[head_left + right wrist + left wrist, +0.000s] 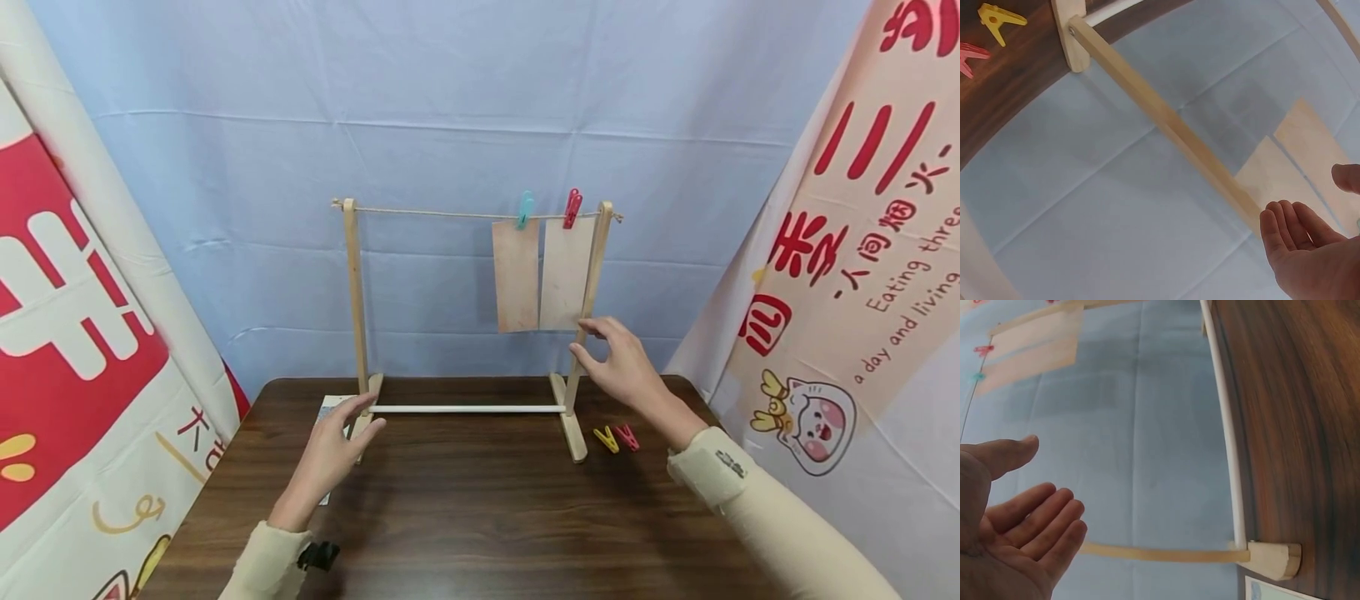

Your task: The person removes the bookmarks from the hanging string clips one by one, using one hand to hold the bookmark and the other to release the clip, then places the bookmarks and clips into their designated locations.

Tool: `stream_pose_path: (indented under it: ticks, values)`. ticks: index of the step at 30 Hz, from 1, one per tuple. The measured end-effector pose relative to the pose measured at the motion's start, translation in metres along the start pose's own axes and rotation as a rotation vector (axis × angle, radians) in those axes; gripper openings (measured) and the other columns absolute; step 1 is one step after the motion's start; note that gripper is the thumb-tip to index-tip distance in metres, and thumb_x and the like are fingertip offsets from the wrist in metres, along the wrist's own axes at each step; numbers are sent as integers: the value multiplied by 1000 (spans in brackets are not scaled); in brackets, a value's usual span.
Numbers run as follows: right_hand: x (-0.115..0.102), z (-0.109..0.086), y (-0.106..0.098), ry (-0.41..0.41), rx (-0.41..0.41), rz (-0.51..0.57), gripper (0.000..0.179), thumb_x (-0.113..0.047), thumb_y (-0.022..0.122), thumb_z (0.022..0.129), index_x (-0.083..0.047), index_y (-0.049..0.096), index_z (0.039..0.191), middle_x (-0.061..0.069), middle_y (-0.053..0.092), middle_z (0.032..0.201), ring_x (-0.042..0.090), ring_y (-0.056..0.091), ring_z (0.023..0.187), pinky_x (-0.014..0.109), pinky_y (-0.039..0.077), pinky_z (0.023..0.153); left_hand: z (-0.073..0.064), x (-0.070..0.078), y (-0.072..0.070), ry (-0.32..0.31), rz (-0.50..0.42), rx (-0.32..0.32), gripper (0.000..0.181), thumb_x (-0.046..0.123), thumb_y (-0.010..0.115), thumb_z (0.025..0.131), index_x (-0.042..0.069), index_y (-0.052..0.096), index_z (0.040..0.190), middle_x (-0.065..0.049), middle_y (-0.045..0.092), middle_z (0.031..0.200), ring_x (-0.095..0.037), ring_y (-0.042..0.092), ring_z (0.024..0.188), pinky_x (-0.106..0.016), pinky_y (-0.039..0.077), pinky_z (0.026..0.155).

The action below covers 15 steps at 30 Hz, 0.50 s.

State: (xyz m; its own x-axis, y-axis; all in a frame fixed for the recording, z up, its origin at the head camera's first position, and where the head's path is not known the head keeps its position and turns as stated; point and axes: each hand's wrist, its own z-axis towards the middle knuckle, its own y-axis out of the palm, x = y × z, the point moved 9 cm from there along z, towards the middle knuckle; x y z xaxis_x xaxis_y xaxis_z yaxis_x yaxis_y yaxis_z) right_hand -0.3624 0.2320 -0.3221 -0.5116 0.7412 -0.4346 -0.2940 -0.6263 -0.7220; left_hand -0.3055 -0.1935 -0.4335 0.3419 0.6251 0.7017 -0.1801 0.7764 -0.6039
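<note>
A wooden rack (354, 292) with a string (435, 212) across its top stands on the table. Two paper cards hang at the string's right end: a pinkish card (517, 279) under a teal clothespin (525, 210) and a paler card (564, 279) under a red clothespin (572, 208). My right hand (622, 362) is by the right post, its fingers relaxed and nothing held. Near the foot of the left post is my left hand (333, 442), empty, thumb apart from the fingers; it partly covers a printed sheet (327, 408) on the table.
A yellow clothespin (606, 439) and a pink clothespin (627, 437) lie right of the rack's right foot (570, 429). A white rod (465, 408) joins the posts low down. Blue cloth (442, 100) hangs behind, with printed banners (847, 208) at the sides.
</note>
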Motion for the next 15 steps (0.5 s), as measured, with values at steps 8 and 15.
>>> stream_pose_path:
  ticks: [8,15]
  values:
    - [-13,8,-6,-41,31,4,48,-15,77,102,5,63,143,24,65,132,43,63,122,62,51,103,6,17,14,58,-37,6,52,19,80,100,10,63,148,-14,63,150,-42,62,135,-59,50,111]
    - [-25,16,-15,-112,74,14,47,-12,78,101,5,63,142,23,65,133,42,63,121,61,52,102,12,26,23,78,-68,-1,53,20,81,99,11,63,148,-12,64,150,-38,61,137,-56,50,112]
